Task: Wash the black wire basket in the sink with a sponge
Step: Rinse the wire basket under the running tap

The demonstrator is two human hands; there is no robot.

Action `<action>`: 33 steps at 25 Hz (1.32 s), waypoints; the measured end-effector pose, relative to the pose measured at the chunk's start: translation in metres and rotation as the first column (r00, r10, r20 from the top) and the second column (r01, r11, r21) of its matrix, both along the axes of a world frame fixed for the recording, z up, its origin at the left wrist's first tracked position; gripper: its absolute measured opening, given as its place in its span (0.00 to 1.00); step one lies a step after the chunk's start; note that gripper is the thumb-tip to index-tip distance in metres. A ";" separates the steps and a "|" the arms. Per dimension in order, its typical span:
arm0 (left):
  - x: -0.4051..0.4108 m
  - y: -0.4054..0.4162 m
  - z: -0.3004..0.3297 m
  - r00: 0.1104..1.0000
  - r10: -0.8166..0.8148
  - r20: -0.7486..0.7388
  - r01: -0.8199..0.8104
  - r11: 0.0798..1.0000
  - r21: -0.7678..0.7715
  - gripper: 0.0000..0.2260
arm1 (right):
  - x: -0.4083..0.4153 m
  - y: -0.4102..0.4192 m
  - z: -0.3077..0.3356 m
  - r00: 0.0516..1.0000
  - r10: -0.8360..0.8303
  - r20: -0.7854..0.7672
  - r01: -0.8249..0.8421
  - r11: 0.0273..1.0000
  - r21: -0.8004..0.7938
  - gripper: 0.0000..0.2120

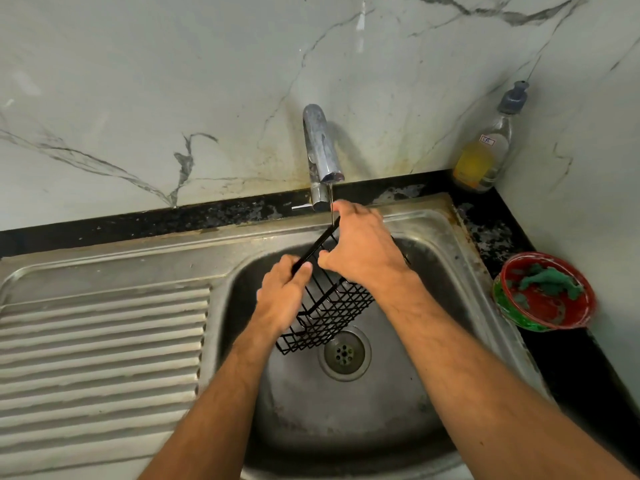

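While a thin stream falls from the chrome tap (322, 150), my left hand (284, 299) and right hand (360, 247) both curl round the black wire basket (332, 310), gripping its grid tilted above the dull steel sink (346, 427).

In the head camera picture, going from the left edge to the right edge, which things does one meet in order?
Ribbed draining board → left hand → tap → right hand → soap bottle → red bowl holding a green scrubber. The black wire basket, gripped by both hands, overlaps them, so it is left out.
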State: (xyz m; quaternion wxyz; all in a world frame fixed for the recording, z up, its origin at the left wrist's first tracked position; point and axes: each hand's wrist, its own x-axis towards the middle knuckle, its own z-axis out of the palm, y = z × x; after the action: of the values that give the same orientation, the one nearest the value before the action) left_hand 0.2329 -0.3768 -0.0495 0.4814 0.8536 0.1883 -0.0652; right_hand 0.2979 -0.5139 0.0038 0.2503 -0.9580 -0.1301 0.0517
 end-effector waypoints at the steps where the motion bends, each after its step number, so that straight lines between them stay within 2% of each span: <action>1: 0.003 -0.006 0.004 0.999 -0.036 0.028 0.036 0.999 0.000 0.06 | 0.000 0.006 0.000 0.999 0.044 0.032 -0.043 0.998 -0.038 0.41; 4: 0.011 -0.016 0.005 0.982 -0.163 0.099 0.171 0.982 -0.076 0.28 | -0.001 0.015 -0.005 0.993 0.113 0.040 -0.109 0.988 -0.109 0.41; 6: 0.010 -0.018 0.001 0.967 -0.211 0.141 0.223 0.971 -0.080 0.34 | -0.004 0.014 -0.010 0.985 0.170 0.000 -0.169 0.977 -0.129 0.44; 8: 0.006 -0.017 -0.003 0.958 -0.209 0.196 0.217 0.976 -0.017 0.32 | -0.008 0.016 -0.013 0.963 0.268 0.010 -0.263 0.952 -0.159 0.44; 11: 0.000 -0.015 -0.009 0.976 -0.069 0.205 0.061 0.997 0.048 0.18 | -0.011 0.016 -0.014 0.920 0.387 0.064 -0.381 0.920 -0.087 0.38; 14: 0.002 -0.002 -0.011 0.986 0.057 0.159 -0.060 0.998 0.016 0.12 | -0.012 0.004 -0.024 0.943 0.271 0.192 -0.271 0.962 -0.027 0.33; 15: 0.005 0.001 -0.008 0.992 0.027 0.123 -0.031 0.999 0.036 0.12 | -0.013 0.000 -0.030 0.957 0.199 0.213 -0.206 0.978 0.014 0.33; 17: 0.008 0.000 0.005 0.993 -0.068 0.093 0.069 0.998 -0.004 0.14 | -0.014 -0.003 -0.043 0.979 0.057 0.198 -0.103 0.968 0.227 0.28; 19: 0.010 -0.007 0.016 0.976 -0.140 0.164 0.164 0.976 -0.142 0.24 | -0.013 -0.003 -0.049 0.980 -0.087 0.178 0.003 0.904 0.427 0.20; 20: 0.010 -0.012 0.021 0.962 -0.199 0.186 0.228 0.962 -0.148 0.31 | -0.012 -0.004 -0.049 0.971 -0.150 0.185 0.045 0.879 0.474 0.16; 22: 0.013 -0.022 0.022 0.934 -0.333 0.132 0.342 0.938 -0.055 0.48 | -0.014 -0.004 -0.048 0.951 -0.245 0.187 0.106 0.828 0.550 0.10; 24: 0.014 -0.028 0.018 0.925 -0.371 0.078 0.370 0.929 0.030 0.57 | -0.018 -0.006 -0.043 0.947 -0.311 0.081 0.174 0.707 0.685 0.09; 26: 0.011 -0.032 0.007 0.945 -0.299 0.136 0.291 0.954 0.078 0.59 | -0.019 -0.011 -0.038 0.945 -0.313 -0.092 0.264 0.566 0.781 0.14; 29: 0.008 -0.029 -0.005 0.969 -0.149 0.197 0.149 0.989 0.019 0.50 | -0.017 -0.017 -0.030 0.934 -0.236 -0.269 0.345 0.399 0.849 0.14; 30: 0.010 -0.025 -0.007 0.972 -0.146 0.186 0.146 0.989 0.014 0.49 | -0.015 -0.018 -0.030 0.940 -0.197 -0.280 0.339 0.422 0.841 0.10; 31: 0.013 -0.019 -0.008 0.972 -0.162 0.172 0.163 0.987 0.008 0.48 | -0.014 -0.019 -0.030 0.962 -0.165 -0.218 0.273 0.551 0.788 0.05; 32: 0.015 -0.013 -0.007 0.970 -0.182 0.162 0.185 0.983 -0.006 0.47 | -0.014 -0.019 -0.030 0.990 -0.096 -0.105 0.142 0.724 0.675 0.09; 33: 0.017 -0.007 -0.006 0.965 -0.202 0.164 0.211 0.977 -0.036 0.47 | -0.013 -0.019 -0.036 0.999 0.021 -0.028 -0.002 0.830 0.558 0.13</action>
State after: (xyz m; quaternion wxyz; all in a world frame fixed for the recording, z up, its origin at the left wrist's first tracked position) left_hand 0.2494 -0.3839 -0.0553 0.5081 0.8579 0.0573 -0.0514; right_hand 0.2848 -0.5331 -0.0318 0.5207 -0.8415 -0.1410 0.0287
